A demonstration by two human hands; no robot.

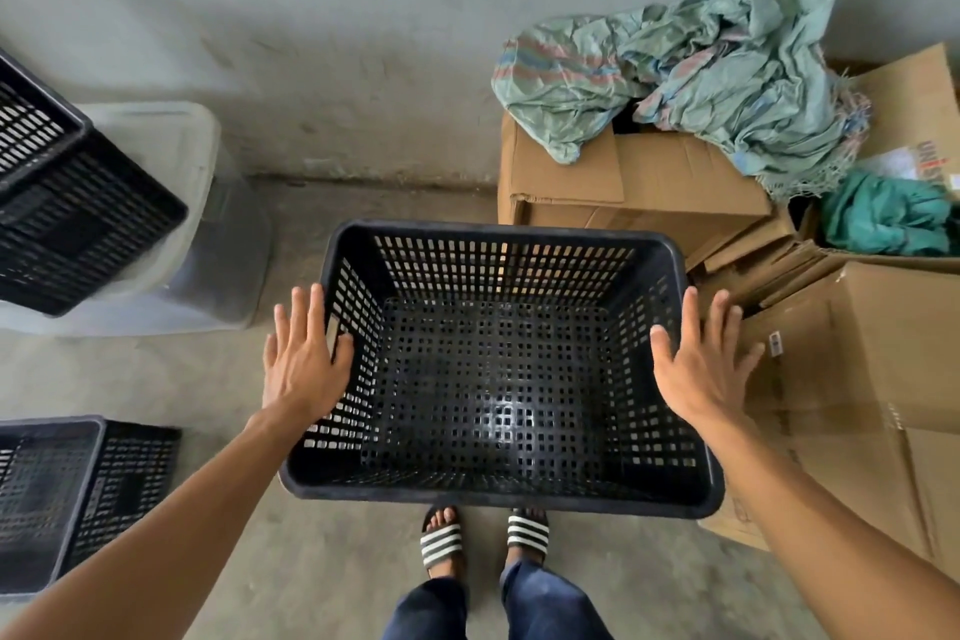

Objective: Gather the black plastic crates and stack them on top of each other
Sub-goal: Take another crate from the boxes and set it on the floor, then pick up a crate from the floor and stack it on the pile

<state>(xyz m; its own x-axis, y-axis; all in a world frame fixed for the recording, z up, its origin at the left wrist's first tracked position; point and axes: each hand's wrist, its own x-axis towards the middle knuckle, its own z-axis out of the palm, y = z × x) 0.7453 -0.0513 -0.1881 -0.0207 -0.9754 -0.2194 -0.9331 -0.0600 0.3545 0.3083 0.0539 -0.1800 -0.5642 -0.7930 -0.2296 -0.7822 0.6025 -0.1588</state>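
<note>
An empty black plastic crate (498, 496) with perforated walls sits upright in the middle, right in front of me, its near rim hiding part of my feet. My left hand (304, 359) lies flat at its left rim, fingers spread, thumb over the wall. Mirroring it at the right rim is my right hand (701, 364), also spread; neither hand curls around anything. A second black crate (78, 213) rests tilted on a translucent plastic bin (171, 146) at the far left. Two more black crates (119, 483) stand on the floor at the lower left.
Cardboard boxes (649, 182) crowd the right side, one large box (872, 379) close to my right hand. A crumpled green woven sack (701, 68) lies on them. A concrete wall closes off the back. My feet in striped slides (441, 535) stand on the concrete floor.
</note>
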